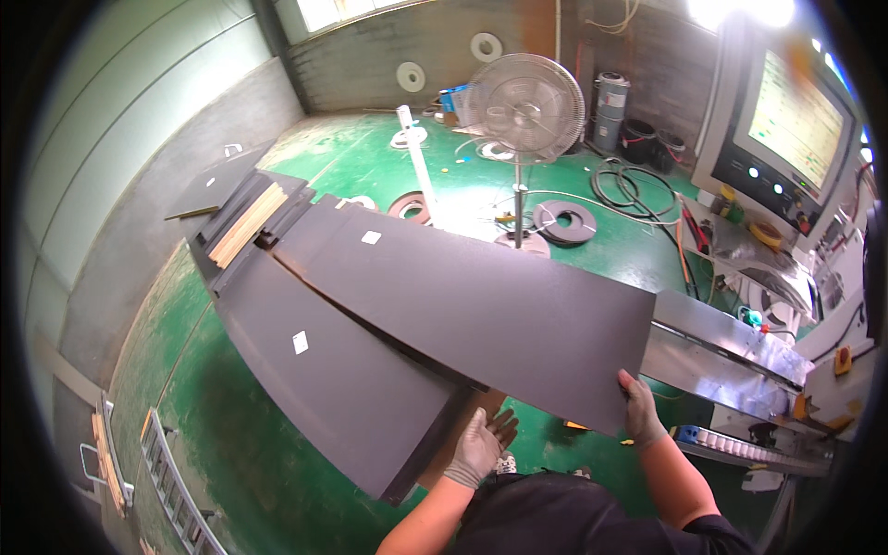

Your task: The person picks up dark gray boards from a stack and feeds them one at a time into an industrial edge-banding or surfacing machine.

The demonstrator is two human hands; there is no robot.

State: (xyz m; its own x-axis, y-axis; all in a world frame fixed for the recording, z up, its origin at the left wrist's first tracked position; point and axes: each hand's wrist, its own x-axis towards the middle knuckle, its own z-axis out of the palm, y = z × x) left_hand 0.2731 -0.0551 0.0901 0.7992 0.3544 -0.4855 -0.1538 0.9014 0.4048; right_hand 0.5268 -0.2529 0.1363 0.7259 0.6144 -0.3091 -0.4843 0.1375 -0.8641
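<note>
A long dark grey panel (pixel 527 319) with a small white label slants from the far left toward me. At its near right corner my gloved right hand (pixel 640 409) is closed on the edge. To its left lies a stack of similar panels (pixel 333 398), the top one also labelled, and part of the long panel overlaps that stack. My gloved left hand (pixel 483 442) is beside the near end of the stack, fingers spread and nothing in them. Whether its palm touches the brown surface (pixel 451 442) next to it, I cannot tell.
Wooden strips (pixel 248 225) lie across the stack's far end. To the right are a metal machine bed (pixel 712 347), a roller rail (pixel 749 446) and a control screen (pixel 794 120). A fan (pixel 527 109) stands ahead, near edging coils (pixel 564 222). A ladder (pixel 176 486) is at lower left.
</note>
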